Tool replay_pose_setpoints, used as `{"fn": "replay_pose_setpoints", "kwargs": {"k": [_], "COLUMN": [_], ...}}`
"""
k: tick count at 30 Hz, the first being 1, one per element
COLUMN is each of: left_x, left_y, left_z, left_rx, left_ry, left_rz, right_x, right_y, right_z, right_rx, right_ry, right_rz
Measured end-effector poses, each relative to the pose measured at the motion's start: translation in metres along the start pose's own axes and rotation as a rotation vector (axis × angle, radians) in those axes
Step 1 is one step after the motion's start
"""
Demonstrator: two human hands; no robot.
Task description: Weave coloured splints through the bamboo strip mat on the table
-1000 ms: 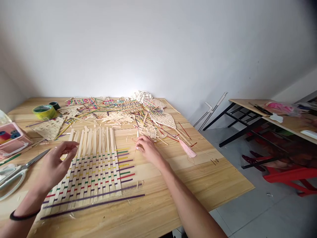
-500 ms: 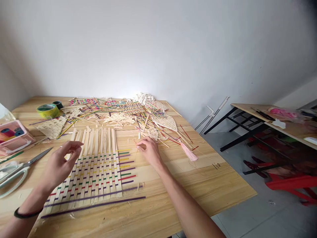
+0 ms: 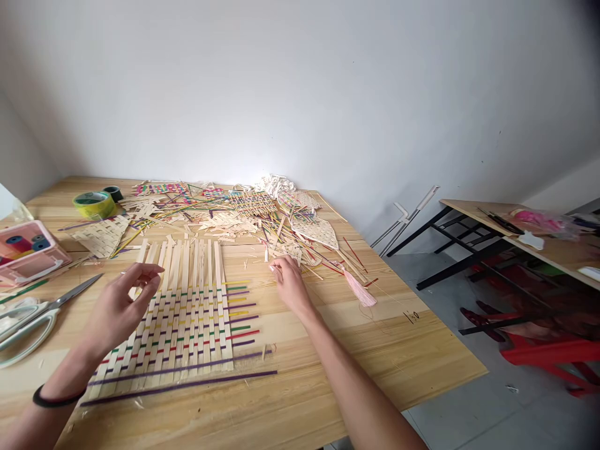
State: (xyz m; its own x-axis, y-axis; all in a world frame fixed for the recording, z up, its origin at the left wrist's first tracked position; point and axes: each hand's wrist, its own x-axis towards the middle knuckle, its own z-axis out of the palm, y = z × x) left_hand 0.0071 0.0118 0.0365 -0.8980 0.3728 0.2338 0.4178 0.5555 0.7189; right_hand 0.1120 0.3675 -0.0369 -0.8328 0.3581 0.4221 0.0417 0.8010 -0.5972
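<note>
A woven mat (image 3: 187, 322) of pale flat strips crossed by thin purple, yellow, green and red strips lies on the table before me. Its upper strip ends are loose and spread. My left hand (image 3: 124, 306) hovers over the mat's left side, fingers curved, a gap between thumb and fingers and nothing seen in it. To the right of the mat, my right hand (image 3: 290, 284) is close to the tabletop with its fingertips pinched together; whatever they hold is too small to make out. One loose purple strip (image 3: 187, 387) lies along the near edge.
Scissors (image 3: 51, 312) and a pink box (image 3: 32, 253) with thread spools lie left. Behind are yellow tape (image 3: 94, 204), a heap of strips and woven pieces (image 3: 253, 203), and a pink tassel (image 3: 360, 289). A second table (image 3: 497, 219) and red stool (image 3: 539, 356) stand right.
My right hand has moved slightly right, its fingers more curled in. My left hand keeps its curved pose over the mat. The view has shifted a little.
</note>
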Motion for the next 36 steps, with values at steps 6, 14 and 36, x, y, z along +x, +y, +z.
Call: {"fn": "replay_pose_setpoints", "kwargs": {"k": [6,14,36], "left_x": [-0.003,-0.008,-0.026], "left_y": [0.011,0.020,0.040], "left_z": [-0.001,0.004,0.028], "left_rx": [-0.013,-0.032,-0.133], "left_ry": [-0.056,-0.147,-0.272], "left_rz": [-0.009,0.078,0.322], "right_x": [0.003,-0.002,-0.031], "right_y": [-0.013,-0.034,-0.097], "right_z": [-0.008,-0.005,-0.005], "right_rx": [0.490,0.845,1.060], "right_ry": [-0.080,-0.189,-0.524], "right_rz": [0.115,0.232,0.304]}}
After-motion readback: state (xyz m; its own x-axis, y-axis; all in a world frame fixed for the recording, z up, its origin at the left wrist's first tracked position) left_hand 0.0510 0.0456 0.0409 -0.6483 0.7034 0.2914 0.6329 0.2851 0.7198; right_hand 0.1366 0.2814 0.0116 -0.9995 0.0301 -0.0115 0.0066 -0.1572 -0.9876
